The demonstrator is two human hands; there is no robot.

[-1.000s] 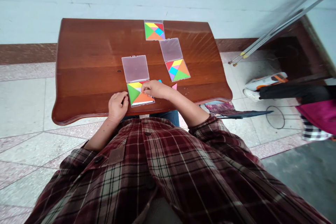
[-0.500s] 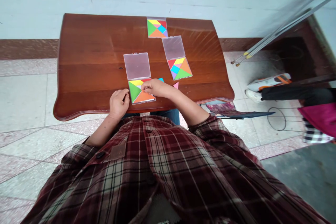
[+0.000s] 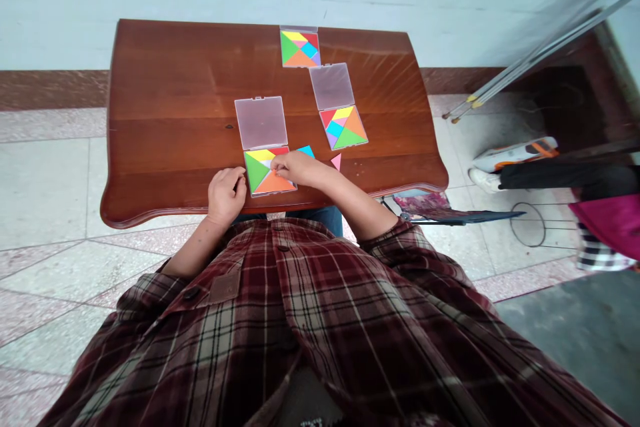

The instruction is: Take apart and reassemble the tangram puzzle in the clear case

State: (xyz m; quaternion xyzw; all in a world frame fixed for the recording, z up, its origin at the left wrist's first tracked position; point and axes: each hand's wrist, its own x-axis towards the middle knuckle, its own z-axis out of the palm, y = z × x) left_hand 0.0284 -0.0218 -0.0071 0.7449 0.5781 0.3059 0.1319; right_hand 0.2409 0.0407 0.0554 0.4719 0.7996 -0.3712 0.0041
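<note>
An open clear case lies near the table's front edge, with green, yellow, red and orange pieces in its lower half. Over that half, my right hand has its fingertips pinched on something I cannot make out. My left hand rests curled at the case's left edge; whether anything is between its fingers is hidden. Just past my right hand lies a blue piece, partly covered by it. To the right of that is a pink triangle on the wood.
Another open case with a filled tangram stands to the right, and a third filled tangram is at the table's far edge. A folding chair, a person's shoe and crutches are off to the right.
The view has shifted slightly. My right hand has moved a little to the right over the case. My left hand stays at its edge.
</note>
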